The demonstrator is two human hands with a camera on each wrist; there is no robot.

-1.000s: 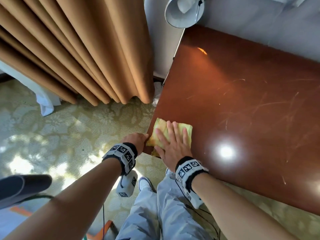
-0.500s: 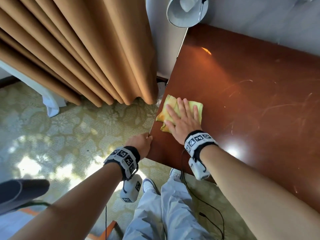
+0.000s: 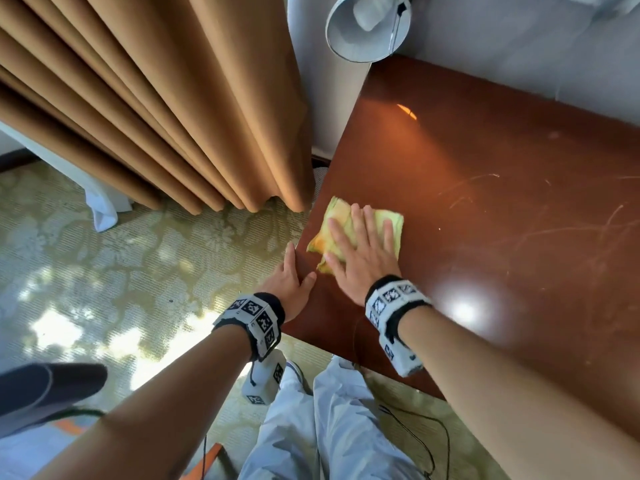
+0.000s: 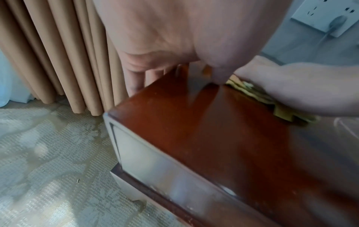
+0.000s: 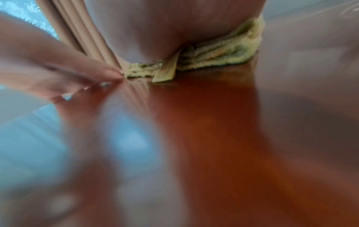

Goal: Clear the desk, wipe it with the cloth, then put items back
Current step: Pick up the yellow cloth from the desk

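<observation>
Yellow cloth [image 3: 360, 226] lies folded on the desk [image 3: 485, 237], near its left edge. Right hand [image 3: 360, 258] flat on top of it, fingers straight and spread, pressing, not gripping. Left hand [image 3: 291, 282] just left of it at the desk's left edge, fingers down the side, thumb on top; holds nothing else. Brown curtain [image 3: 173, 98] hangs left; lamp shade [image 3: 367, 26] at far corner. Patterned carpet [image 3: 121, 271] below.
</observation>
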